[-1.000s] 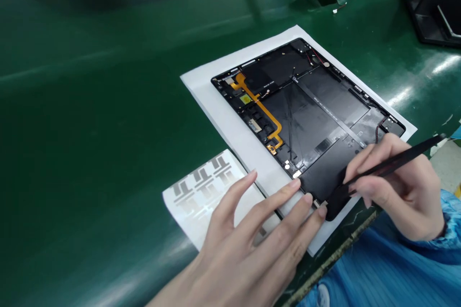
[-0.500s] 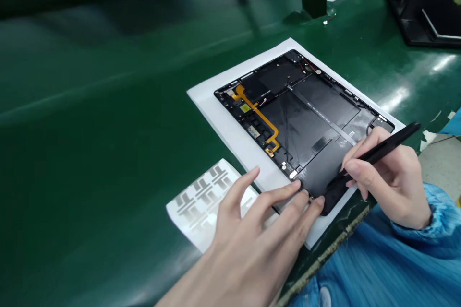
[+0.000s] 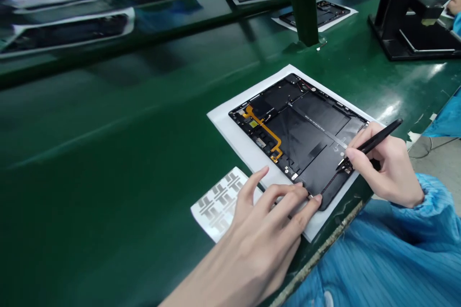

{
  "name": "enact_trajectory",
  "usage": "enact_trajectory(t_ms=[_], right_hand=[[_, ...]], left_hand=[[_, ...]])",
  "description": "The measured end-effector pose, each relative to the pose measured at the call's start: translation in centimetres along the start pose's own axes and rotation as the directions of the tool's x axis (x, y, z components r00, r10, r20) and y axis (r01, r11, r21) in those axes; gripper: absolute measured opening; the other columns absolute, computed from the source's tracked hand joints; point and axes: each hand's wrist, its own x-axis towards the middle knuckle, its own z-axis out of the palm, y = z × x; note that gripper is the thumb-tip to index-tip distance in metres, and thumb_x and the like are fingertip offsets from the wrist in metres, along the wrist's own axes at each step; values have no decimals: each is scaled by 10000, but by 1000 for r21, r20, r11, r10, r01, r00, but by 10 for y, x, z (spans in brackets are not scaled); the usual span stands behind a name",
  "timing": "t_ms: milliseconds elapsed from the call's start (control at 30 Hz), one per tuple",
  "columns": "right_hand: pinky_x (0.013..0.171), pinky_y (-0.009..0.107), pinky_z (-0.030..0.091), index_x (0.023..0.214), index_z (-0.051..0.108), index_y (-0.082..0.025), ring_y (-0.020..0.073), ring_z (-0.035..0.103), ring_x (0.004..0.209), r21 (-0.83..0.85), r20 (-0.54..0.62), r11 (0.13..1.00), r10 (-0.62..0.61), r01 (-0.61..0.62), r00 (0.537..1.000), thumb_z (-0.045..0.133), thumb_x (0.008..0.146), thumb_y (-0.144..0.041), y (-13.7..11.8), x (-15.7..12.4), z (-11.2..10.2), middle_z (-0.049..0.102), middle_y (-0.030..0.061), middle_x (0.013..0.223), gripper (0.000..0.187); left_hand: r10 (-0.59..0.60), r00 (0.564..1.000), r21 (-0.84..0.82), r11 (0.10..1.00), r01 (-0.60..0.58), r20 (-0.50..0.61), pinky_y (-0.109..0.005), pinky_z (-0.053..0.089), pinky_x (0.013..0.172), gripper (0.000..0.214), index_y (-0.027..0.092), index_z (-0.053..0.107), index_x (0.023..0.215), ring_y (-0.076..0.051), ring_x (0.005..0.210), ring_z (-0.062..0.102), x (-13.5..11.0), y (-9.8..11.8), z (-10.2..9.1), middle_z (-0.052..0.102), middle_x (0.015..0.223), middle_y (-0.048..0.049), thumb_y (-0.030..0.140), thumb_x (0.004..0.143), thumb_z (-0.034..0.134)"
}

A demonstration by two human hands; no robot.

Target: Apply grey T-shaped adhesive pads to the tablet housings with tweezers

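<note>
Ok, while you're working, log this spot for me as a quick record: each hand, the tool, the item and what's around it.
left hand: left hand, fingers resting on the near edge of the open tablet
right hand: right hand, gripping the tool
tool: black tweezers, tips at the tablet's near right area
item: tablet lying open, orange ribbon cable showing inside
under item: white sheet on a green bench
beside item: sheet of silver labels, next to the left hand
</note>
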Motion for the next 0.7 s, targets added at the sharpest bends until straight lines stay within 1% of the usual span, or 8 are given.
enact_trajectory(t_ms=[167,267,367,467,500,567,633,700], right_hand=[[420,208,397,731,507,-179,123,541,535,69,-6,995,66,-66,998,537,864,-179,6,0,-2,512,2,655,137],[391,195,374,731,501,-180,92,504,475,159,8,977,139,-139,990,535,870,-183,7,-1,-1,506,-11,665,143],[391,188,419,751,506,-182,65,444,403,303,-15,927,236,-220,972,551,879,-213,9,-3,0,485,-36,640,138],[437,201,487,773,509,-182,61,408,364,385,-10,883,295,-269,955,552,909,-272,11,-6,2,449,-63,576,169],[432,197,481,769,507,-180,61,408,364,389,0,879,299,-275,954,544,922,-292,12,-7,4,443,-63,574,193],[400,177,436,757,505,-175,64,440,393,374,6,887,291,-272,957,530,939,-330,15,-8,8,441,-51,603,240],[368,162,376,749,506,-172,72,475,440,356,-10,897,283,-261,959,520,949,-364,18,-10,13,443,-36,638,278],[354,162,335,750,506,-173,83,491,476,347,-22,900,289,-263,957,516,953,-402,20,-12,17,438,-30,650,307]], left_hand=[[24,999,-17,1000,-23,47,-397,179,1167,337,206,604,1132,-148,960,571,1,3,-7,636,1008,-20,81,924,369],[-14,998,-33,999,16,58,-379,240,1151,348,266,612,1155,-152,1015,571,13,-15,-20,614,1102,-2,145,949,360],[-234,972,41,971,235,-25,-382,384,1046,302,276,627,1165,-219,1133,529,34,-65,-30,580,1196,-9,279,955,409],[-452,886,117,879,463,-108,-436,417,1017,406,164,563,1243,-294,1194,481,53,-133,-32,548,1184,-86,398,927,462],[-506,855,122,847,518,-117,-426,471,939,418,141,543,1244,-276,1126,525,57,-154,-32,557,1138,-104,399,921,490],[-594,798,116,790,603,-101,-371,523,779,349,130,555,1159,-185,863,597,60,-188,-30,589,974,-64,390,927,543],[-633,773,90,769,633,-31,-302,515,681,280,129,592,1018,-127,700,569,57,-206,-28,582,829,-12,393,923,581],[-640,766,36,768,639,58,-262,494,626,282,126,599,875,-105,633,541,51,-212,-25,554,733,19,404,921,591]])
